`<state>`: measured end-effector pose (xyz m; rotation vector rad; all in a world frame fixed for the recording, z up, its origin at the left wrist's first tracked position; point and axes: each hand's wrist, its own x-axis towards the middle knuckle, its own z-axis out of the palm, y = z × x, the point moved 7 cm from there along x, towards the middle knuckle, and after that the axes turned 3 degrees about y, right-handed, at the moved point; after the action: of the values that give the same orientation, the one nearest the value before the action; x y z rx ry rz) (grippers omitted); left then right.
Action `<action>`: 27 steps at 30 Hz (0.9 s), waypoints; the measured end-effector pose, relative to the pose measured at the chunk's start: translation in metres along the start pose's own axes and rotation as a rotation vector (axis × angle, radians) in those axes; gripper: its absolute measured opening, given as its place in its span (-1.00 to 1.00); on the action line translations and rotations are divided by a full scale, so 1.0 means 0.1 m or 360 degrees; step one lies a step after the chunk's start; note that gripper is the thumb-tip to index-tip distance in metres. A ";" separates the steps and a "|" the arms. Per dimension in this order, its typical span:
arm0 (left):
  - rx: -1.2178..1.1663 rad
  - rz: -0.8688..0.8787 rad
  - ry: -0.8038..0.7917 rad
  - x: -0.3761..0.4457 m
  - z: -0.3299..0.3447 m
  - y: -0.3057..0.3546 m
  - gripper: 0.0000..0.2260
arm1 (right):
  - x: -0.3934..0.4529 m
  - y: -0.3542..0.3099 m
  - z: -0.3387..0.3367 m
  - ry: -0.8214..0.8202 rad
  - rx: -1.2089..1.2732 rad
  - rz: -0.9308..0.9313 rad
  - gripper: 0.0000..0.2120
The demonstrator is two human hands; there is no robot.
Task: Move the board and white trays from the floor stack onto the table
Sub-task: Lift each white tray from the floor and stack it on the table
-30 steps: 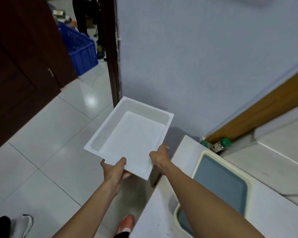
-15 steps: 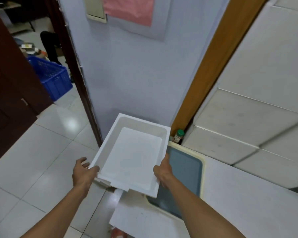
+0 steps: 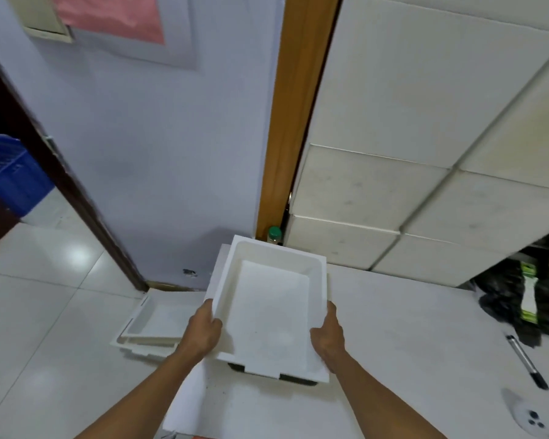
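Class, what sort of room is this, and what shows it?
Probably a back room or utility space: glossy floor tiles, a tiled wall above a plain white table, a blue crate past the doorway, and trays stacked on the floor.

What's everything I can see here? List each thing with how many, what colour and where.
white tray: 1, white, held over the table's near-left part
floor stack of trays: at least 2, white, on the floor left of the table
table: 1, white, right
bottle: 1, green cap, behind the held tray
pen: 1, black and silver, table's right side
crate: 1, blue, far left
left hand: tray's left edge
right hand: tray's right edge
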<state>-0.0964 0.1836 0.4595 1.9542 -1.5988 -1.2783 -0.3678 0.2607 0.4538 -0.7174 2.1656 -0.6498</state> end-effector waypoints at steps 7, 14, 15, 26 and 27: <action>0.0043 -0.0054 -0.0076 0.07 0.39 0.16 -0.67 | 0.22 0.21 -0.22 0.0025 -0.0012 0.0065 -0.30; -0.0295 -0.0417 -0.0326 0.10 0.48 -0.06 -0.67 | 0.28 0.37 -0.07 -0.0182 0.0206 0.0283 -0.27; -0.0322 -0.0469 -0.0377 0.10 0.50 -0.11 -0.64 | 0.30 0.40 -0.07 -0.0183 0.0246 0.0326 -0.30; -0.0488 -0.0484 -0.0458 0.10 0.57 -0.02 -0.59 | 0.38 0.27 -0.14 0.0155 -0.0573 0.0334 -0.20; -0.0505 -0.0491 -0.0464 0.08 0.54 -0.01 -0.55 | 0.35 0.11 -0.14 0.0221 -0.0711 0.0224 -0.18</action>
<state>-0.1377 0.1917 0.4253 1.9265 -1.1388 -1.8831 -0.4012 0.2479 0.4379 -0.7543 2.4965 -0.1417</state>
